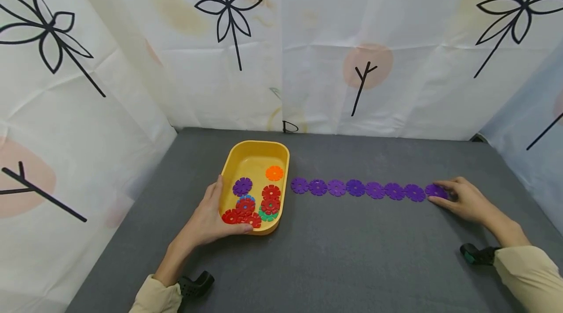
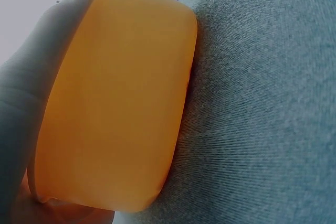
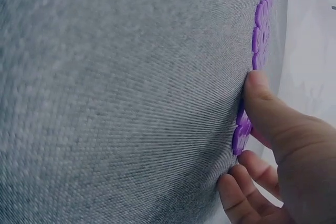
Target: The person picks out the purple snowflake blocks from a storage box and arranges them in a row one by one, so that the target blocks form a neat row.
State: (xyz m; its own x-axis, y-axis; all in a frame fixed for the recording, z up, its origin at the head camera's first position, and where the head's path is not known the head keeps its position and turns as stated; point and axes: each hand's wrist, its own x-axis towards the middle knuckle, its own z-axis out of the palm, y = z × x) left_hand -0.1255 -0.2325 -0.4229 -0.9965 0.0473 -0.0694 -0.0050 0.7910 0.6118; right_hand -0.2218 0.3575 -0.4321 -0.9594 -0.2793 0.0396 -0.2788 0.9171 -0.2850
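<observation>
A yellow plastic tray (image 1: 257,151) stands on the table, left of the middle. My left hand (image 1: 215,218) grips it at its near left corner, with the thumb along the near rim; the left wrist view shows the tray's wall (image 2: 118,98) close up beside the thumb. To the tray's right runs a row of several purple notched flower discs (image 1: 355,187). My right hand (image 1: 466,200) is at the row's right end and pinches the last purple flower disc (image 1: 434,191) between thumb and fingers. In the right wrist view this disc (image 3: 241,137) lies flat against the cloth, partly covered by the thumb.
Inside the tray lie several red discs (image 1: 270,192), an orange disc (image 1: 274,173), a purple disc (image 1: 242,186), and partly covered green (image 1: 268,216) and blue ones. Grey cloth (image 1: 334,254) covers the table. White printed curtains (image 1: 308,83) hang behind and at both sides.
</observation>
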